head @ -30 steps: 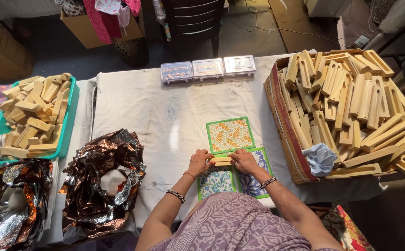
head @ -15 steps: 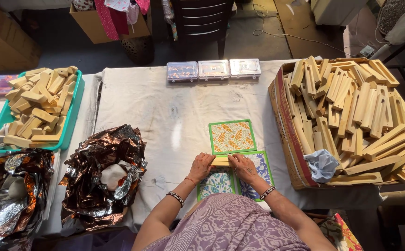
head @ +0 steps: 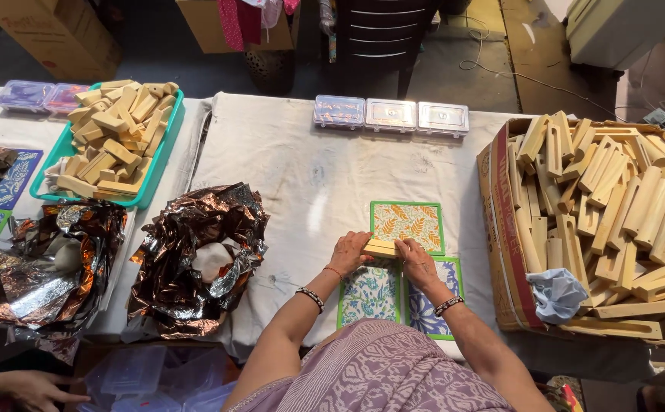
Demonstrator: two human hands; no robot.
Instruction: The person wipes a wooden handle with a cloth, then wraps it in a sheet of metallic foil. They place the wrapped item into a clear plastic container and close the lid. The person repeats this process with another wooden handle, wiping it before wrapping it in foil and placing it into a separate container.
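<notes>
A small pale wooden block (head: 380, 248) lies on the white cloth between three patterned square tiles. My left hand (head: 349, 252) grips its left end and my right hand (head: 418, 263) grips its right end. Above the block sits an orange leaf-print tile with a green border (head: 408, 225). Below my left hand is a blue and green floral tile (head: 369, 294), and under my right wrist a blue flower tile (head: 428, 309). Bangles circle both wrists.
A cardboard box (head: 502, 229) of long wooden holders stands at the right. Crumpled brown foil (head: 195, 255) lies at the left, beside a green tray of wooden blocks (head: 115, 137). Three clear plastic boxes (head: 390, 116) line the far edge. Another person's hand (head: 35, 387) shows at bottom left.
Both hands have stayed on the wooden block between the tiles; the camera has shifted a little, so the scene sits further right. Another person's hand now shows at bottom left.
</notes>
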